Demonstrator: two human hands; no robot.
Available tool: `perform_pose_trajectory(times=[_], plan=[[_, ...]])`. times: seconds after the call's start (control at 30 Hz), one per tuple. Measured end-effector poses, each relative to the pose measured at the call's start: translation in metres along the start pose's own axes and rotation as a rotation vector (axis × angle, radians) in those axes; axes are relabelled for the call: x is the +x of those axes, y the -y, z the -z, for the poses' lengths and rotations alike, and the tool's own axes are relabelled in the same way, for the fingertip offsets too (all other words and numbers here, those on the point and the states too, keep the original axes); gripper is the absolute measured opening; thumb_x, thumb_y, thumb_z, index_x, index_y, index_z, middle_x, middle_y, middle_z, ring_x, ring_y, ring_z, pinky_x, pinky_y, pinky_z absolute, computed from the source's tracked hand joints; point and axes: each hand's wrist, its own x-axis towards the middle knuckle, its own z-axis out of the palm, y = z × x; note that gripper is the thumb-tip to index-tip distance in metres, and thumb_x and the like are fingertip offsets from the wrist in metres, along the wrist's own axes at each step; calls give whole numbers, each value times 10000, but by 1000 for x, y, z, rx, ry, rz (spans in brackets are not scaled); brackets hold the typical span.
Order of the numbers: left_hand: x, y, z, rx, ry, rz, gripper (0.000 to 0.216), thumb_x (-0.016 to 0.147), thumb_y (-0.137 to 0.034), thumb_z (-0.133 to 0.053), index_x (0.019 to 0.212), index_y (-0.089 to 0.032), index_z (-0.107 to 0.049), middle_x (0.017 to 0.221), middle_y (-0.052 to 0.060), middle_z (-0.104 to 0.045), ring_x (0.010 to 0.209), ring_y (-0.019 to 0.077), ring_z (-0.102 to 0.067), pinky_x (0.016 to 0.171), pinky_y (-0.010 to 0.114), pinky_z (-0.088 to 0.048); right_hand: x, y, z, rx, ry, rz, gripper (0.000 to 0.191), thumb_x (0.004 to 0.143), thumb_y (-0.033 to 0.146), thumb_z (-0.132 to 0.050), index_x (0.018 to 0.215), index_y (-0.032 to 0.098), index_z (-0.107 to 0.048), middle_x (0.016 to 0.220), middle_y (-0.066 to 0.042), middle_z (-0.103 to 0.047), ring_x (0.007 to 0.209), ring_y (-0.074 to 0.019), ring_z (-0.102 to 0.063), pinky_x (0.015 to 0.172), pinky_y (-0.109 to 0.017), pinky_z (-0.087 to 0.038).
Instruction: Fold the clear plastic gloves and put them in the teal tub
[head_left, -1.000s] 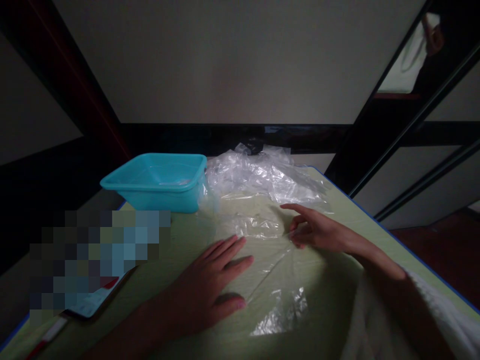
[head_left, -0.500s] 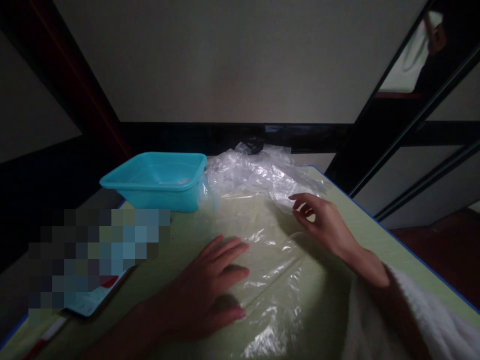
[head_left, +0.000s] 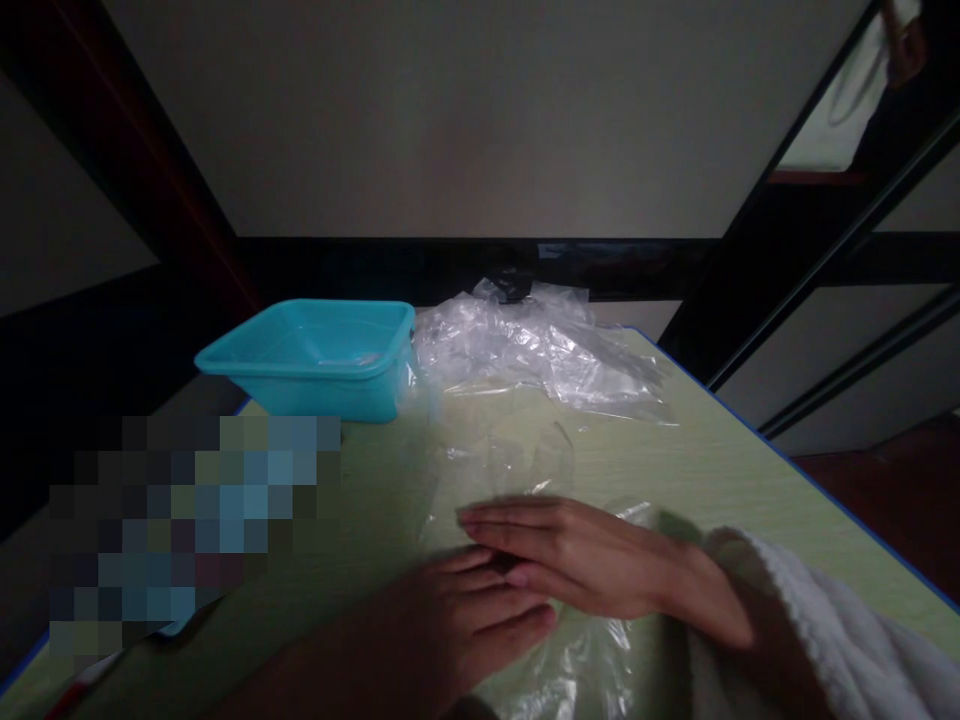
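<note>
A clear plastic sheet (head_left: 510,460) lies spread on the light green table (head_left: 735,470) in front of me. My right hand (head_left: 577,555), in a white fluffy sleeve, lies flat on the sheet with its fingers stretched out to the left. My left hand (head_left: 457,625) also rests flat on the plastic, fingers extended; its fingertips touch the underside of my right hand's fingers. Neither hand grips anything.
A turquoise plastic basin (head_left: 315,360) stands at the back left of the table. A crumpled heap of clear plastic bags (head_left: 540,345) lies behind the sheet, right of the basin. A blurred-out patch covers the left. The table's blue-edged right side drops off to a dark floor.
My right hand came back from the far edge of the sheet and laid itself flat near my left hand. My left hand slid slightly toward me. The sheet now lies flatter.
</note>
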Motion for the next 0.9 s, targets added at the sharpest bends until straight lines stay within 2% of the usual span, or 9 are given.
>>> perform_pose_trajectory(times=[0.13, 0.3, 0.4, 0.5, 0.57, 0.63, 0.7, 0.8, 0.9], plan=[[-2, 3, -8, -44, 17, 17, 459, 919, -362, -425, 1340, -178, -429, 1304, 78, -545, 1243, 219, -456, 1084, 327, -280, 0, -10, -2, -52, 10, 18, 501, 946, 320, -401, 1382, 77, -350, 1430, -138, -360, 1337, -184, -293, 1111, -357, -244], [-1, 0, 7, -94, 87, 0, 521, 908, -384, -454, 1380, -183, -364, 1434, 69, -360, 1330, 219, -320, 1111, 345, -237, 0, -27, 0, -190, -24, -47, 541, 946, 361, -390, 1402, 81, -307, 1452, -145, -305, 1357, -205, -238, 1125, -414, -183], [0, -3, 15, -94, 127, 8, 538, 909, -384, -452, 1393, -178, -338, 1445, 71, -334, 1337, 215, -304, 1114, 352, -226, -1, -33, 3, -234, -53, -122, 551, 947, 375, -380, 1402, 75, -302, 1446, -163, -314, 1357, -222, -238, 1114, -441, -207], [0, -5, 14, -108, 176, 10, 529, 916, -395, -430, 1391, -178, -343, 1447, 64, -334, 1342, 209, -296, 1117, 352, -216, -2, -38, 3, -236, -152, -194, 556, 936, 393, -396, 1394, 88, -322, 1441, -180, -326, 1344, -248, -275, 1096, -466, -247], [0, -5, 10, -130, 166, 3, 477, 928, -359, -413, 1373, -192, -376, 1424, 53, -382, 1333, 204, -317, 1115, 351, -223, -2, -40, 1, -217, -232, -256, 554, 922, 381, -426, 1386, 93, -331, 1446, -188, -317, 1340, -264, -282, 1086, -479, -262], [0, -5, 5, -141, 97, 2, 416, 940, -284, -389, 1351, -221, -409, 1402, 30, -424, 1314, 188, -355, 1111, 342, -231, -2, -41, 0, -171, -300, -310, 551, 903, 347, -464, 1374, 93, -335, 1431, -195, -342, 1325, -274, -311, 1075, -488, -278], [-1, -4, 1, -153, 115, -13, 418, 941, -285, -392, 1354, -217, -402, 1409, 27, -417, 1320, 186, -344, 1114, 339, -221, -2, -40, 0, -88, -360, -328, 521, 876, 300, -507, 1343, 119, -364, 1379, -179, -421, 1273, -270, -390, 1048, -485, -320], [-2, -3, 1, -169, 112, -15, 403, 941, -299, -394, 1337, -224, -423, 1400, 20, -431, 1318, 185, -349, 1113, 341, -220, 0, -37, -1, 58, -448, -300, 470, 830, 218, -555, 1275, 187, -407, 1187, -109, -572, 1104, -242, -528, 957, -460, -406], [-3, -2, 1, -161, 91, -22, 384, 930, -279, -414, 1311, -248, -453, 1368, 9, -474, 1298, 190, -384, 1100, 349, -252, 2, -34, -2, 180, -498, -289, 430, 796, 157, -558, 1206, 204, -438, 959, -44, -594, 869, -189, -581, 793, -371, -477]])
